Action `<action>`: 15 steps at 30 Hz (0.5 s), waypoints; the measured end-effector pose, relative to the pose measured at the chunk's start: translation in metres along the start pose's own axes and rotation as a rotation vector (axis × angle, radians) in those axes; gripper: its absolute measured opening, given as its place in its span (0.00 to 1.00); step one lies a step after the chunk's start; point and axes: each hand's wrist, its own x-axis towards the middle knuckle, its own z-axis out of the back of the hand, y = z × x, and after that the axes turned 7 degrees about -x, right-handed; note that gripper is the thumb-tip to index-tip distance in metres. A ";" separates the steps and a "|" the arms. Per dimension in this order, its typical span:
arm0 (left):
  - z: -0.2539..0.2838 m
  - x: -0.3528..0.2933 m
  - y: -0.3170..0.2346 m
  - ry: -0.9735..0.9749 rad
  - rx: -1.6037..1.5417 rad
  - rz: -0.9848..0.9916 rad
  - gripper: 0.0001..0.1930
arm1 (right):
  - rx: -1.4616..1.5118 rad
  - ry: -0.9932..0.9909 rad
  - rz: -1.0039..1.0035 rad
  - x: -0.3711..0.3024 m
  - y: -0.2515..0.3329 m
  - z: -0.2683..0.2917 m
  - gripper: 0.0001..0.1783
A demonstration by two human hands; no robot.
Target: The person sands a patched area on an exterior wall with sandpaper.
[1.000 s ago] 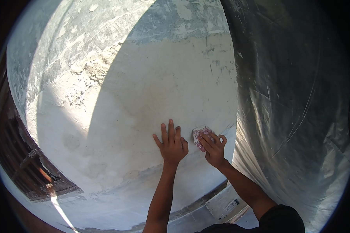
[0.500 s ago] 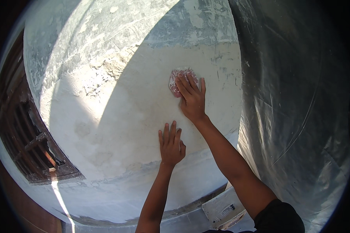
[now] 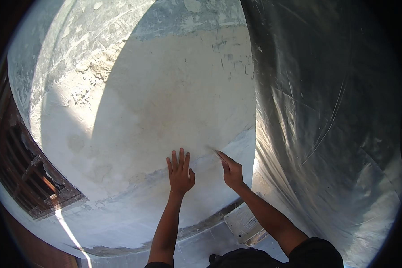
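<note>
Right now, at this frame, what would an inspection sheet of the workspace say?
Surface: wall with blotchy plaster, partly sunlit; rough patch at upper left.
Handled things: the wall; anything at the right fingertips is too unclear to identify.
Clutter: pale rectangular object near the wall's foot.
Grips: left grip laid on the wall, fingers spread; right grip seen edge-on at the wall.
Cables: nothing seen.
Surroundings: dark plastic sheet right; wooden grille left.

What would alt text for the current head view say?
A person's left hand rests spread on a patchy wall; the right hand is nearby, its grip unclear. A dark sheet hangs at right, a barred window at left.
</note>
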 end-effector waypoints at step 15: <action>-0.138 -0.290 -0.168 0.856 -0.532 0.763 0.39 | 0.639 0.055 -1.361 -0.213 -0.102 0.074 0.19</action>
